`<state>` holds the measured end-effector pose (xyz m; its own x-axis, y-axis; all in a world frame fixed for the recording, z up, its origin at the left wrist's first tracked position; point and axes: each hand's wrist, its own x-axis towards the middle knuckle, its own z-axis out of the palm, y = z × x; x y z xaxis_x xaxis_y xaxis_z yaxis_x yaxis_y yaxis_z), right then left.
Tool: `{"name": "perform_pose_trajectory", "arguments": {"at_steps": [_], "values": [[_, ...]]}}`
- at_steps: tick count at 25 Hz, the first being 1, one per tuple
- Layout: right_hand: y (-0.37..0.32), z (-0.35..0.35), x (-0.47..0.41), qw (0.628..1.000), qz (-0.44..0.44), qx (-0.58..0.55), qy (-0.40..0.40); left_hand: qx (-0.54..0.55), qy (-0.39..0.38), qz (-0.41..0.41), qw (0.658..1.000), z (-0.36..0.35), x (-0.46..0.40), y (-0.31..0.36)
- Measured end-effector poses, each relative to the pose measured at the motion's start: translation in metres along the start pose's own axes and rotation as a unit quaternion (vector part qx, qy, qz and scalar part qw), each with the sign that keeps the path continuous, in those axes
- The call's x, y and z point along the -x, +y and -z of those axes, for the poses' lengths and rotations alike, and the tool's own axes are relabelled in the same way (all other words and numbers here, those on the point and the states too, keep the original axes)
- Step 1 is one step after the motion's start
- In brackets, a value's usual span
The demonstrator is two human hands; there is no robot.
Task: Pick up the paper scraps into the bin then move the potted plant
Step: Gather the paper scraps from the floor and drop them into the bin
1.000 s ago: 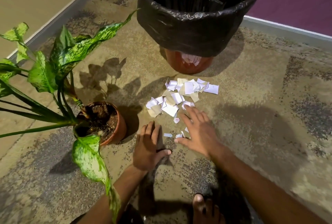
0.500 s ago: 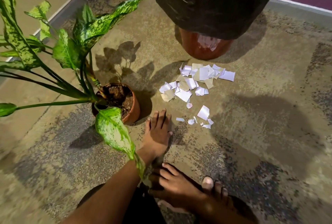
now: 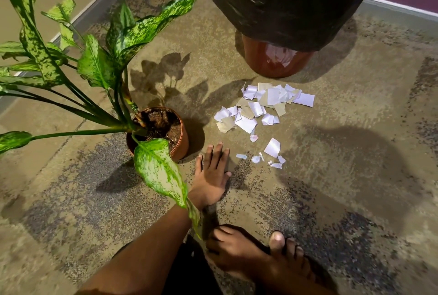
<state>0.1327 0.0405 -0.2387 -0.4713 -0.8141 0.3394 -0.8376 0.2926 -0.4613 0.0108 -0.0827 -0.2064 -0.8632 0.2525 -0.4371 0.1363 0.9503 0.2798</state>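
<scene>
Head view, torn white paper scraps point(image 3: 259, 110) — loose pile, left hand point(image 3: 212, 177) flat, fingers spread, holding nothing.

Saw warm dim light from behind me; hard shadows ran forward on mottled carpet floor point(image 3: 343, 176); edges bowed, slightly soft.

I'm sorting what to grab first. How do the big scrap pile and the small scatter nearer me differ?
The big scrap pile lies close to the bin, with larger overlapping pieces. The small scatter sits nearer the left hand, with fewer, mostly tinier, separate bits. Both are pale paper on the floor.
</scene>
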Motion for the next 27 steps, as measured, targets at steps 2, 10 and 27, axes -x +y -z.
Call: {"name": "perform_pose_trajectory", "arguments": {"at_steps": [2, 10, 27], "values": [[0.002, 0.002, 0.001, 1.0, -0.029, 0.005, 0.007, 0.002, -0.003, -0.001, 1.0, 0.001, 0.001, 0.0], [0.09, 0.087, 0.011, 0.95, -0.272, 0.153, -0.01, -0.037, 0.05, 0.011, 0.998, -0.001, -0.001, 0.005], [0.12, 0.114, -0.029, 0.892, -0.405, 0.145, -0.143, -0.008, 0.013, -0.141, 0.99, 0.04, -0.075, 0.03]]}}
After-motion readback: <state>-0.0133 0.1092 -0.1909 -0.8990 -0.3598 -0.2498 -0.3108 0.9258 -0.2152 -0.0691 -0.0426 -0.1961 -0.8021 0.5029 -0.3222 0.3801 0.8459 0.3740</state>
